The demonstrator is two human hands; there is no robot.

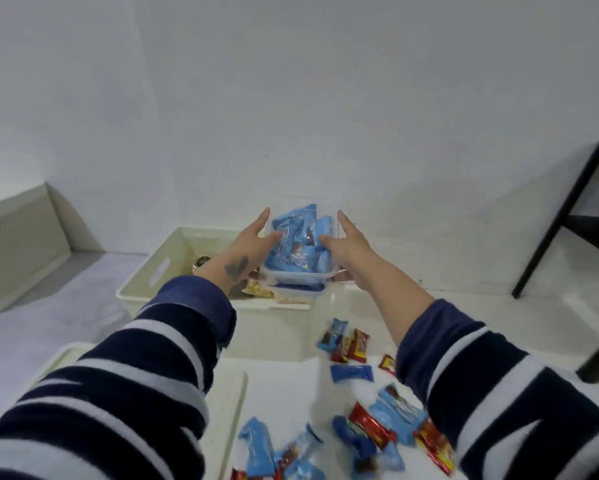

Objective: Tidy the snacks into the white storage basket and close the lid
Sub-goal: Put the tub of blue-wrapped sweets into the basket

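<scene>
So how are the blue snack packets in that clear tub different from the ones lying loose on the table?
The blue packets in the clear tub are packed tightly together, held up over the white basket between the left hand and right hand. The loose packets lie scattered flat on the table, mixed with red ones. Both lots look like the same light-blue wrapped snacks.

single view only, head-mounted wide-angle, so no overlap with another view to report. looks forward and down from the wearer's own position. both striped sleeves (pixel 125 386) enter from the bottom edge and fill the lower corners, close to the lens. left hand (pixel 248 245) and right hand (pixel 351 249) sit mid-frame. white storage basket (pixel 145 282) just below centre, bench (pixel 284 382) in the near foreground. upper half is plain wall (pixel 291 81). black frame (pixel 564 216) at the right edge. straight lines bow toward the edges.
</scene>
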